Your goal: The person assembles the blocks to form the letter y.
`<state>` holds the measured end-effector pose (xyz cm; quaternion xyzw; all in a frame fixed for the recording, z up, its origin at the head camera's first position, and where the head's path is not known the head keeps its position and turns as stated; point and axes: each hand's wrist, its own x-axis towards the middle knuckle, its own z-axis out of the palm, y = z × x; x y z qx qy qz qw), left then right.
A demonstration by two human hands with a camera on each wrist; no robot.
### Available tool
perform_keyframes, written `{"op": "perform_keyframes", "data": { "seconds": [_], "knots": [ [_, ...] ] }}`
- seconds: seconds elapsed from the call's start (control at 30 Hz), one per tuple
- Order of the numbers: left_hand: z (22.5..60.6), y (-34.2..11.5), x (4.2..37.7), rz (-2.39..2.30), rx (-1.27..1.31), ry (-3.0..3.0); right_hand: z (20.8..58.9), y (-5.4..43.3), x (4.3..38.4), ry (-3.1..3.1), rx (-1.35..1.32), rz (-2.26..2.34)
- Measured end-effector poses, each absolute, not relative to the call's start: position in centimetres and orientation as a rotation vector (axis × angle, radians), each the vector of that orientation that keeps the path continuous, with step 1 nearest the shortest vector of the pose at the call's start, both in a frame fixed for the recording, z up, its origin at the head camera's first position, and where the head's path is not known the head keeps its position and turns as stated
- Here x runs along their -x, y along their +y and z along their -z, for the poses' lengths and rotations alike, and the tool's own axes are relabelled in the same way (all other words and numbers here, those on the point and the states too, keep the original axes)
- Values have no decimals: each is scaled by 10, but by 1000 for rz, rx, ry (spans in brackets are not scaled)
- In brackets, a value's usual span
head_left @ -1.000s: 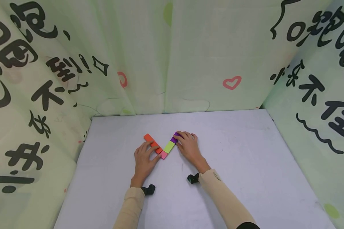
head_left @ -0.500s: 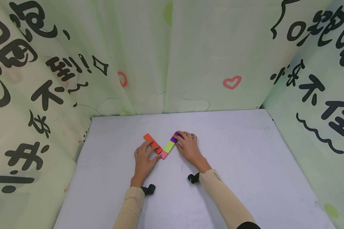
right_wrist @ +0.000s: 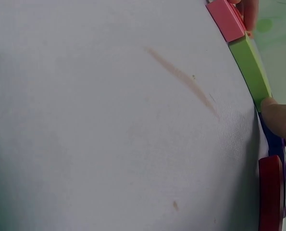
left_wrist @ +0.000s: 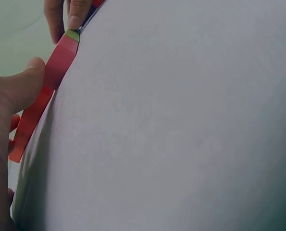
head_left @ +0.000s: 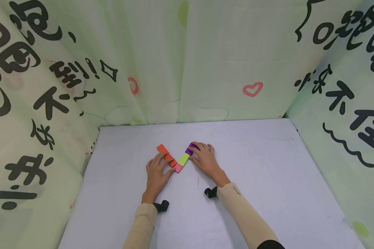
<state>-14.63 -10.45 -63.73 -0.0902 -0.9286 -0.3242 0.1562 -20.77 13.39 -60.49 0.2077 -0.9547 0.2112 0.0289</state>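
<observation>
Small coloured blocks form a V on the white tabletop in the head view. Its left arm is an orange block (head_left: pixel 162 149) and a red-orange one (head_left: pixel 172 163). A pink block (head_left: pixel 178 168) sits at the bottom, then a light green block (head_left: pixel 184 159) and a purple block (head_left: pixel 189 150) rise to the right. My left hand (head_left: pixel 157 174) grips the left arm, thumb at the pink block and fingers over the orange blocks. With thumb and fingers, my right hand (head_left: pixel 206 162) pinches the purple end. The right wrist view also shows a blue block (right_wrist: pixel 272 139) and a red block (right_wrist: pixel 271 192) by that hand.
The white tabletop (head_left: pixel 252 193) extends around the blocks, bordered by pale green curtains (head_left: pixel 212 69) with black lettering at the back and sides. Black wrist cameras, one (head_left: pixel 162 206) on the left and one (head_left: pixel 210 193) on the right, stick out inward near the sleeves.
Both hands stay almost where they were. The orange end has shifted very slightly, and the right thumb has crept a little left along the blocks.
</observation>
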Motion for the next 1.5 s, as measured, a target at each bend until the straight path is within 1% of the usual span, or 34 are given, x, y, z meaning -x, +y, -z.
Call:
{"op": "perform_keyframes", "data": {
  "seconds": [0.6,0.87,1.23,1.5],
  "knots": [
    [635,-103,146,971,247,-2701,603,136,215,-2982,-696,-613],
    [638,-106,150,1067,242,-2589,602,138,214,-2952,-688,-637],
    [636,-108,159,1085,97,-2590,601,146,210,-2946,-535,-700],
    [637,-106,160,1061,73,-2591,604,144,205,-2881,-443,-729]
  ]
}}
